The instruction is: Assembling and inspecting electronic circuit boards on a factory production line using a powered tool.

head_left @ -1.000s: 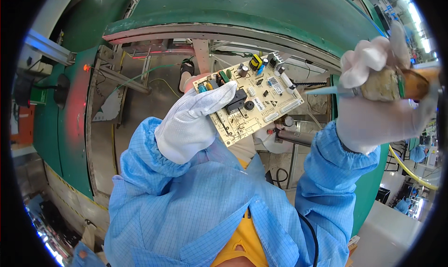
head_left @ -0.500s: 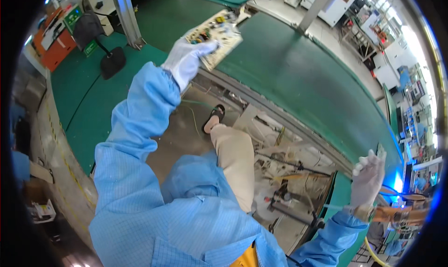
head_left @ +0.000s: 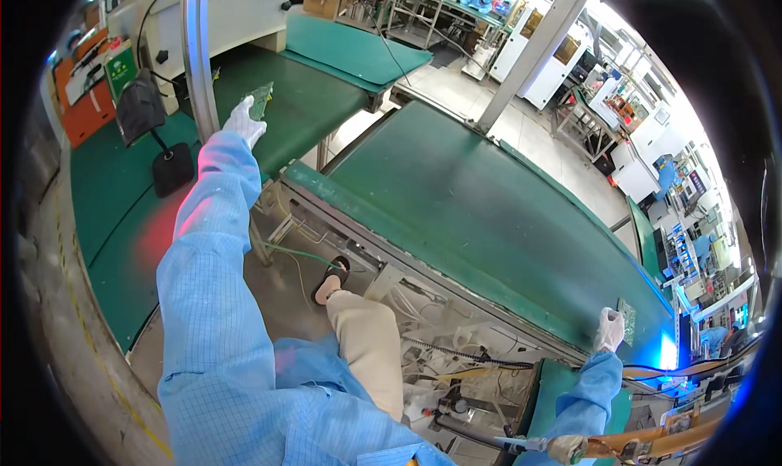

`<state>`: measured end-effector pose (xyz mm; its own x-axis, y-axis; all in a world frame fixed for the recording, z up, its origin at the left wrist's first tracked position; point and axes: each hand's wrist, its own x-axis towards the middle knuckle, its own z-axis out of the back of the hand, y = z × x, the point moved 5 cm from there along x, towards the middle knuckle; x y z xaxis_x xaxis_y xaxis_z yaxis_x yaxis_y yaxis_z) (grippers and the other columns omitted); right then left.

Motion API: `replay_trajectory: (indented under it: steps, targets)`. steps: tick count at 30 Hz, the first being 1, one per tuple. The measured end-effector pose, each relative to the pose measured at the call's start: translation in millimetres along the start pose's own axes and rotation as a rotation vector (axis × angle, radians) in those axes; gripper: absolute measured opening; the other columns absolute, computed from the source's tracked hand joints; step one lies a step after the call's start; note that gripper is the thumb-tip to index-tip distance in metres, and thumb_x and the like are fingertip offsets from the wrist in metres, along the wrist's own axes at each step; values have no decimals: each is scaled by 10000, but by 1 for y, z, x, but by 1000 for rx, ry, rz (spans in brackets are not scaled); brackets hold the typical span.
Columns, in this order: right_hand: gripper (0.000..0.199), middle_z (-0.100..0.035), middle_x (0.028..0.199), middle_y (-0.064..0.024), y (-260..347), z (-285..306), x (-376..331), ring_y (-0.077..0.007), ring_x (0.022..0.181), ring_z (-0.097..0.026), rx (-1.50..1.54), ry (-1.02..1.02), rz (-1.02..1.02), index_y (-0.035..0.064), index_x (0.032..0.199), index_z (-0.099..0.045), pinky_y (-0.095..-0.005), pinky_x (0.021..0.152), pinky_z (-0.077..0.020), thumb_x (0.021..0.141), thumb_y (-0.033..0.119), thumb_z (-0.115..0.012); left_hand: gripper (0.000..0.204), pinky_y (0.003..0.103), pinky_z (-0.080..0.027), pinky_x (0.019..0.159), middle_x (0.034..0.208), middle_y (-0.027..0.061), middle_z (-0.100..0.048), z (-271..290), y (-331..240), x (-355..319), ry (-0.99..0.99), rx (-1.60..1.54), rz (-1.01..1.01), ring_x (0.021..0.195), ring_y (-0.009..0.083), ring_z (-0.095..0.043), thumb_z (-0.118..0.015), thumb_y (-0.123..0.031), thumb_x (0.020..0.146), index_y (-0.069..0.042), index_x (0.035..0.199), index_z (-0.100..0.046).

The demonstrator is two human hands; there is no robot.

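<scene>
My left hand (head_left: 247, 125), in a white glove, reaches far forward at the upper left. Its fingers are closed on the near edge of a circuit board (head_left: 261, 101), which is tilted up over a green belt surface (head_left: 314, 107). At the right, my right hand (head_left: 609, 331), also gloved, has its fingers curled at the edge of a second circuit board (head_left: 626, 319), greenish and seen at a slant, over the right end of the long green conveyor belt (head_left: 456, 213). The fingertips of that hand are partly hidden.
A metal post (head_left: 198, 50) rises right beside my left forearm, and a dark stand with a round base (head_left: 173, 170) is left of it. Another post (head_left: 542, 54) stands beyond the belt. Wooden-coloured bars and cables (head_left: 676, 441) lie near my right arm.
My left hand has carried its board left and farther away, past the belt gap. The right hand has gone from raised, loosely bent fingers to curled fingers at its board. The view has shifted.
</scene>
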<state>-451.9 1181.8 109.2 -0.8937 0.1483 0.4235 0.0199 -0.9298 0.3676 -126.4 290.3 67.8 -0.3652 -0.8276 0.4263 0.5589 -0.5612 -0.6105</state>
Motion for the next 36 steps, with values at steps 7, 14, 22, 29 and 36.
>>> replay_trajectory:
  steps: [7,14,22,29,36]
  targets:
    - [612,-459,1349,-198,-41,14,23,-347,1199,-518,-587,-5,-69,84,1320,-491,-379,1026,-422,733,86,-663,702,341,-362,1082,1398,156,-454,-4,-62,-30,-69,323,-79,1294,270,-441,-673,-297,809,-93,1410,-374]
    - [1131,-226,1533,-186,-104,3,47,-343,1276,-466,-446,170,-374,192,1504,-201,-356,1050,-424,553,-146,-712,636,388,-430,1015,1364,160,-483,-10,-61,-31,-158,312,-180,1215,302,-515,-657,-295,830,-131,1387,-398]
    - [288,-633,1070,-226,-58,1,35,-351,933,-644,-521,-52,-33,49,1129,-644,-420,768,-520,877,153,-550,527,377,-452,987,1301,131,-549,-2,-133,-59,-248,95,-335,1124,324,-573,-671,-240,818,-110,1303,-513]
    - [132,-563,636,-110,60,11,-4,-303,637,-586,-502,-382,680,87,654,-628,-447,603,-469,751,173,-651,532,405,-437,1000,1303,169,-522,-20,-320,-185,104,-200,-853,1221,314,-498,-630,-305,818,-72,1279,-502]
    - [167,-593,694,-121,214,14,-99,-306,705,-603,-214,-73,921,65,646,-626,-430,618,-465,693,212,-690,665,410,-405,1046,1381,205,-439,-60,-405,-320,414,-277,-1197,1288,349,-430,-593,-399,866,-74,1401,-366]
